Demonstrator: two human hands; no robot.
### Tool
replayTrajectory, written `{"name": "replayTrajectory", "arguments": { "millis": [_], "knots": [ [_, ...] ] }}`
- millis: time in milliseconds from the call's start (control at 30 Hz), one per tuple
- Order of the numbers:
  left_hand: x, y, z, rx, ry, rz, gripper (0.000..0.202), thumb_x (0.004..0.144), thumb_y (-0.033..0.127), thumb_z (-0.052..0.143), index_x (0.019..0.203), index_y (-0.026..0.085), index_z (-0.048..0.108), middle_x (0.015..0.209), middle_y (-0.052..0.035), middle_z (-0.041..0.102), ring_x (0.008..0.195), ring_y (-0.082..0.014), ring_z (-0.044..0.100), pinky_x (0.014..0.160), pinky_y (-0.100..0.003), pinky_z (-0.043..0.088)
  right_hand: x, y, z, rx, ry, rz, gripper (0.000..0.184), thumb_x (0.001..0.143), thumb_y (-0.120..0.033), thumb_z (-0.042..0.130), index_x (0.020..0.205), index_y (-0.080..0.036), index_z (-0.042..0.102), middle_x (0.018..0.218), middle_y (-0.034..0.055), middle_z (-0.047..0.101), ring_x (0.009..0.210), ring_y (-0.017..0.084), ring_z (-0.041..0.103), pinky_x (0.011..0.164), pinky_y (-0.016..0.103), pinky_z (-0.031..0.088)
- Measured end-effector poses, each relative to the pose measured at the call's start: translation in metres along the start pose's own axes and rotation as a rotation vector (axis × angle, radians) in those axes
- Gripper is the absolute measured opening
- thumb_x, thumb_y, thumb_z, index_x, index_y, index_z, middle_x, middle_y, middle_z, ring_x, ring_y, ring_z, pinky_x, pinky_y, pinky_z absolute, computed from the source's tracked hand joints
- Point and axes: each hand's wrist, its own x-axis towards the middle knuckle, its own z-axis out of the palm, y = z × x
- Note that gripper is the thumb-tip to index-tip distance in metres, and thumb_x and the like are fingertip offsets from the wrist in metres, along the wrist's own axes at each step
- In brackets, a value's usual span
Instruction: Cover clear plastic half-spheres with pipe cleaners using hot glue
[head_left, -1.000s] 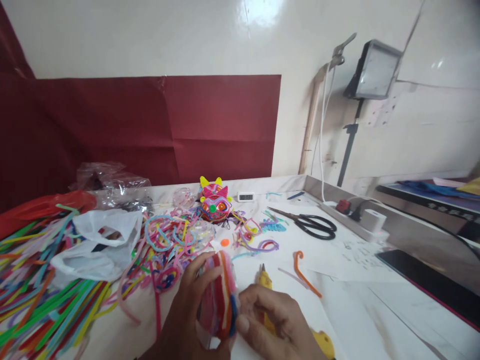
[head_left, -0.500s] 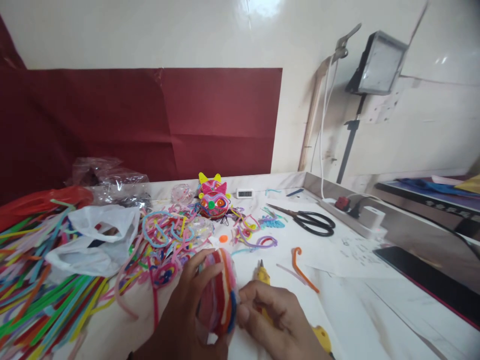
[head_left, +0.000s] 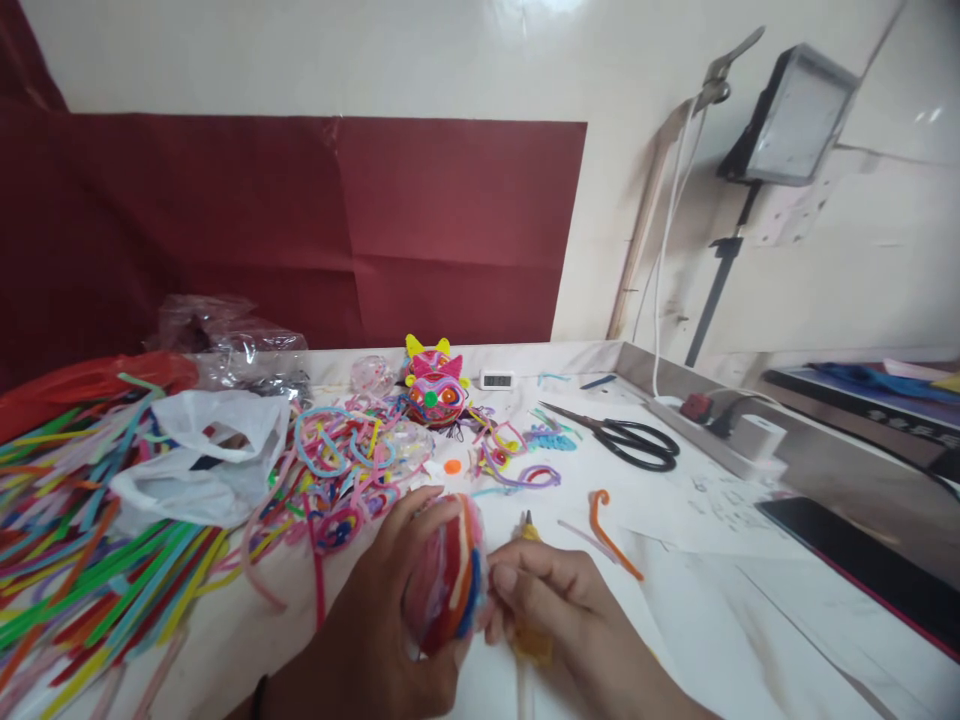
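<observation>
My left hand (head_left: 397,610) is wrapped round a rounded clear shell covered with pipe-cleaner strips (head_left: 454,570) in pink, red, cream, orange and blue. At the shell's right edge, my right hand (head_left: 551,600) has its thumb and fingertips pinched together. What lies between those fingertips is too small to make out. A yellow glue gun (head_left: 531,645) lies on the table, partly hidden behind my right hand, its dark nozzle pointing away from me. To the right of that hand lie a bent orange pipe cleaner (head_left: 611,540) and a thin pale pink strip (head_left: 585,540).
Loose pipe cleaners (head_left: 150,580) and a white plastic bag (head_left: 195,470) fill the left. A colourful animal-face craft (head_left: 435,392) stands at the back by a small digital clock (head_left: 496,380). Black-handled scissors (head_left: 637,443), a power strip (head_left: 754,465) and a dark phone-like slab (head_left: 862,570) lie right.
The view has shifted slightly, moving most things rightward in the picture. The shell is turned a little in my left hand, and my right hand stays pinched at its edge.
</observation>
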Motion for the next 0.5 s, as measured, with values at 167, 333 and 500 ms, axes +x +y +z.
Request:
{"name": "replayTrajectory", "arguments": {
  "millis": [167,333,500],
  "knots": [
    [0.0009,0.0028,-0.0015,-0.016,-0.033,-0.026,0.083,0.071,0.020,0.062,0.143,0.028,0.022,0.147,-0.0120,0.032,0.138,-0.0342,0.035,0.113,-0.052,0.035,-0.0004,-0.0012,-0.0008,-0.020,0.003,0.022,0.047,0.076,-0.061,0.068,0.067,-0.015,0.072,0.059,0.0019,0.063,0.057,0.012,0.053,0.058,0.024,0.037],
    [0.0033,0.0037,-0.0024,-0.047,-0.001,0.016,0.079,0.071,0.018,0.059,0.142,0.027,0.026,0.142,-0.0113,0.039,0.135,-0.0323,0.039,0.112,-0.049,0.038,0.0005,-0.0003,-0.0004,-0.024,0.007,0.030,0.047,0.075,-0.061,0.068,0.065,-0.015,0.070,0.058,0.0018,0.062,0.057,0.012,0.052,0.058,0.025,0.036],
    [0.0055,0.0042,-0.0027,-0.082,-0.008,0.023,0.080,0.068,0.016,0.059,0.141,0.026,0.028,0.138,-0.0111,0.042,0.133,-0.0321,0.041,0.112,-0.050,0.039,-0.0005,0.0006,0.0001,-0.004,0.014,0.041,0.048,0.073,-0.061,0.070,0.065,-0.015,0.071,0.058,0.0014,0.062,0.057,0.012,0.052,0.058,0.024,0.036]
  ]
}}
